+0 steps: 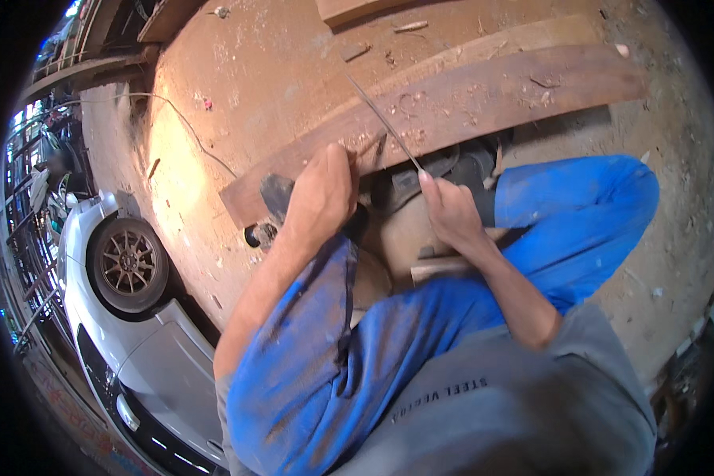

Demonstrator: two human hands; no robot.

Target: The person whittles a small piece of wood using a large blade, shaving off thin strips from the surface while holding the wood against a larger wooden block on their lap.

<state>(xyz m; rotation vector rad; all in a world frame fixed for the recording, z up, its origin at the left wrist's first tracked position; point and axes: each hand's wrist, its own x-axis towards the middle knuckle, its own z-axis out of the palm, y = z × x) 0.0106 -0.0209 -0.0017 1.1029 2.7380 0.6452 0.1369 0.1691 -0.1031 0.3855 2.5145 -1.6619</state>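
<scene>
You sit on the dusty floor [254, 63], knees spread in blue trousers [583, 198]. Right hand [454, 213]: fingers closed round the near end of a thin metal rod [385, 124], which slants up and leftward across a long brown plank [484, 95]. Left hand [321, 194]: fingers curled, at the plank's near edge toward its left end; a dark, narrow piece [369, 148] shows just beside the knuckles, but cannot tell whether you grip it. Plank lies in front of you, crosswise, its right end farther off than its left. Curled wood shavings [412, 103] scattered on top. Paler board [523, 36] along the far side. Thin cable [186, 119] runs over the floor, left. Beyond, silver car [163, 357] with bronze-spoked wheel [127, 266].
</scene>
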